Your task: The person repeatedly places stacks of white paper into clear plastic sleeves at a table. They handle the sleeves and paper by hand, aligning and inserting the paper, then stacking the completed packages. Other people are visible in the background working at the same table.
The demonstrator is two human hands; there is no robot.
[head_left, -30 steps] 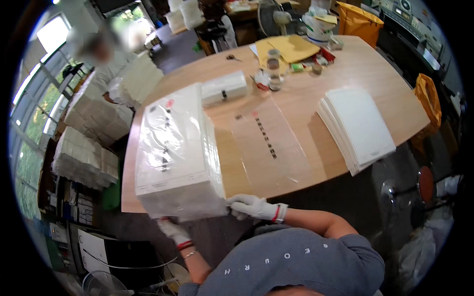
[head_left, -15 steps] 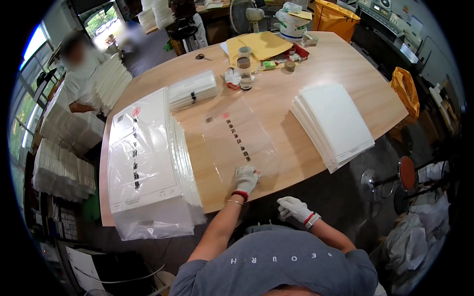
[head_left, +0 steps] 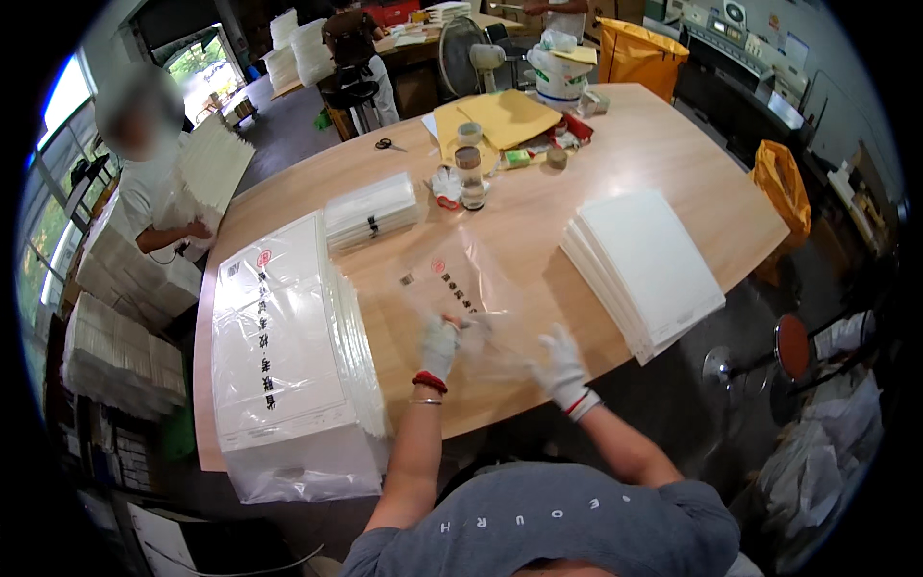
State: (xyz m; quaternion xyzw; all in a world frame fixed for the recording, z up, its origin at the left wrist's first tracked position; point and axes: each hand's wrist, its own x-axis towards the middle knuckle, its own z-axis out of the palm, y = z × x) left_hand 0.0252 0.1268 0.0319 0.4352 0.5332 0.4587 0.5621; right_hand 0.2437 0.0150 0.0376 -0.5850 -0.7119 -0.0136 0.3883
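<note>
Seen from above, a person in a grey shirt works at a wooden table (head_left: 663, 163) wearing white gloves. The left hand (head_left: 439, 346) pinches the near edge of a clear plastic bag (head_left: 460, 293), fingers closed narrowly on the film, a red band at the wrist. The right hand (head_left: 562, 370) sits just beside it at the bag's near right corner; its fingers look partly curled and seem to touch the film, but motion blur and the bag's transparency make it impossible to tell whether they truly grip it. The bag lies flat on the tabletop, stretching away from the fingertips, with a column of dark print and a small red mark — its outline is faint and its far edge hard to trace against the wood. Left of the left hand's fingers stands a thick stack of white sheets wrapped in printed plastic (head_left: 284, 365), its near end hanging past the table edge. Right of the right hand's fingers lies a fanned stack of plain white sheets (head_left: 644, 269). Beyond the fingertips are a smaller banded bundle (head_left: 370, 207), a clear jar (head_left: 470, 178), yellow envelopes (head_left: 505, 117) and scissors (head_left: 388, 144). At far left another person — face blurred — handles white stacks (head_left: 216, 163), partly cut off by the dark rim.
</note>
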